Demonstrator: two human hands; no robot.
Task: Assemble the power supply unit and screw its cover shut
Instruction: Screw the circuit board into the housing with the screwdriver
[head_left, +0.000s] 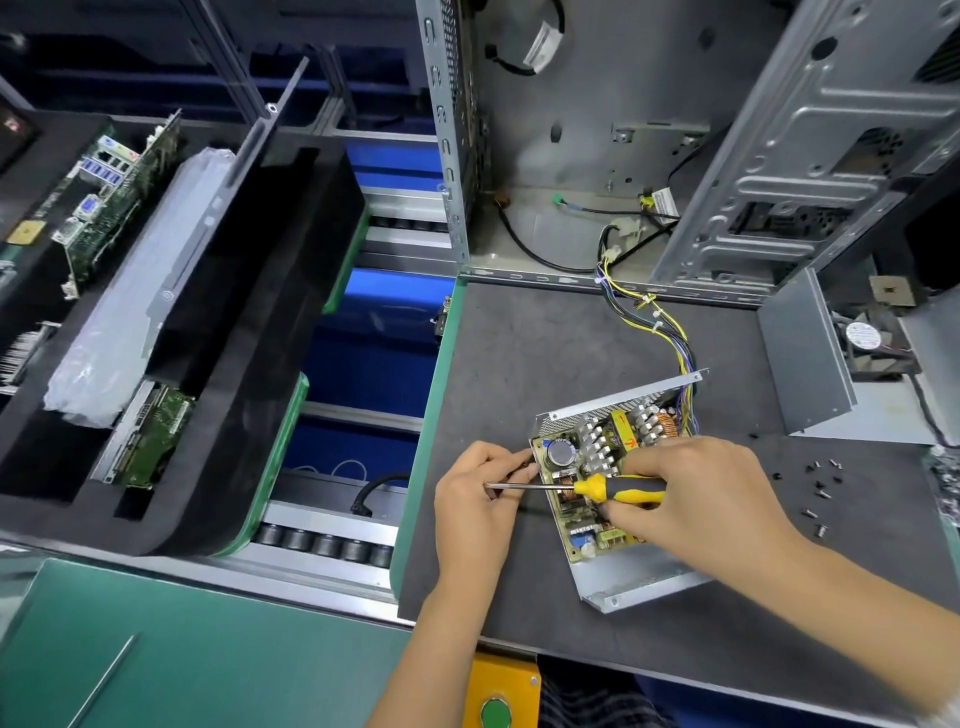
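The open power supply unit (605, 452) lies on the dark mat, its circuit board bare inside a metal tray. My right hand (696, 493) grips the yellow-and-black handle of a screwdriver (613, 488), whose shaft points left across the board's near-left corner. My left hand (478, 493) pinches the shaft near its tip, at the unit's left edge. The grey metal cover (802, 353) stands at the right, with a small fan (865, 338) behind it. Several loose black screws (823, 488) lie on the mat to the right.
An open computer case (675, 145) stands behind the mat; a yellow and purple wire bundle (665, 332) runs from it into the unit. Left of the mat is a roller conveyor (332, 545), and beyond it black foam trays with circuit boards (119, 187). A green button (496, 712) sits at the bottom.
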